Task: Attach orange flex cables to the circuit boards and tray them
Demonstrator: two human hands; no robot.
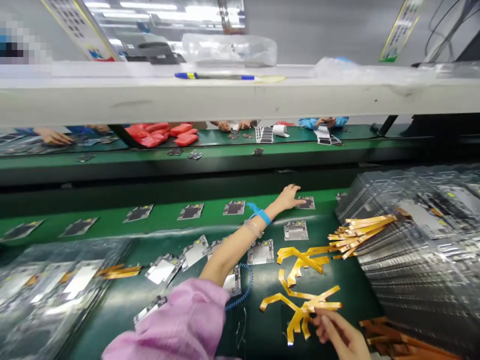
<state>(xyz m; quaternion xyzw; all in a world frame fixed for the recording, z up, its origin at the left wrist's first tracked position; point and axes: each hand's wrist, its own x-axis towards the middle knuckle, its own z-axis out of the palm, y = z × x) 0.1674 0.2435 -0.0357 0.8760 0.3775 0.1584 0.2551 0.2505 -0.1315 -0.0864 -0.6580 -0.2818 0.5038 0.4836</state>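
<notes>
My left hand [288, 198], with a blue wrist strap [262, 215] on it, stretches out over the green belt. Its thumb and fingers are apart at the left edge of a small circuit board [308, 202]; whether they touch it I cannot tell. At the lower right, my right hand [341, 332] has thumb and finger closed on a gold flex cable [318, 305] in a loose pile. Another heap of flex cables [302, 262] lies just behind. A silver-faced circuit board [296, 230] rests on the table between my hands, and several more lie by my left forearm.
Stacked clear plastic trays [420, 270] rise at the right, with flex cables hanging over their edge. More trays [56, 295] stand at the left. Boards line the belt [165, 222]. A white shelf [240, 100] crosses above; co-workers' hands [234, 126] show behind it.
</notes>
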